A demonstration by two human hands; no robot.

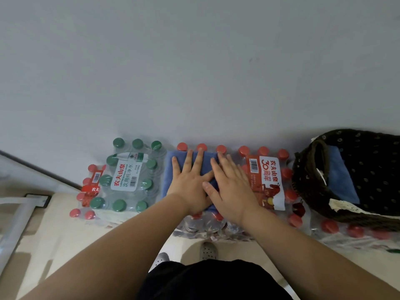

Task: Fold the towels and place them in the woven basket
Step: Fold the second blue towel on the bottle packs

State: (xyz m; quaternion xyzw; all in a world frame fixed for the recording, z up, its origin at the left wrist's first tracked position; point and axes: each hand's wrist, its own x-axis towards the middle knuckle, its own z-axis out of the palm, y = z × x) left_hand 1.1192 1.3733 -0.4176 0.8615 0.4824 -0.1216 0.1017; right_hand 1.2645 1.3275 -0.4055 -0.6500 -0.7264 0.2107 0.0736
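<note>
Where the two hands meet, a folded blue towel (169, 176) lies flat on top of a red-cap pack (266, 180) of bottled water, directly beneath both palms. The left hand (190, 185) presses down on it with fingers straight and spread, fingertips near the towel's far edge. The right hand (229, 188) lies just beside it, also flat with fingers extended, covering the towel's right part; its thumb overlaps the edge of the left hand. Neither hand is curled round the cloth. Only the towel's left strip, far edge and patches between the fingers show; the rest is hidden by the hands.

The basket (311, 191), dark and woven, sits to the right of the hands, well apart from the towel, resting on further red-cap bottles. A second towel (343, 182), also blue, lies inside it. A pale lace strip hangs over the basket's near rim. Between the towel and the basket lies the labelled top of the red-cap pack, its caps level with the towel's support.

To the left, a green-cap pack (127, 176) stands touching the towel's left edge, stacked on another red-cap layer. A plain wall (194, 61) rises behind all the packs. Below, pale floor (65, 234) and grey shoes (208, 251) are visible at the foot of the stack.
</note>
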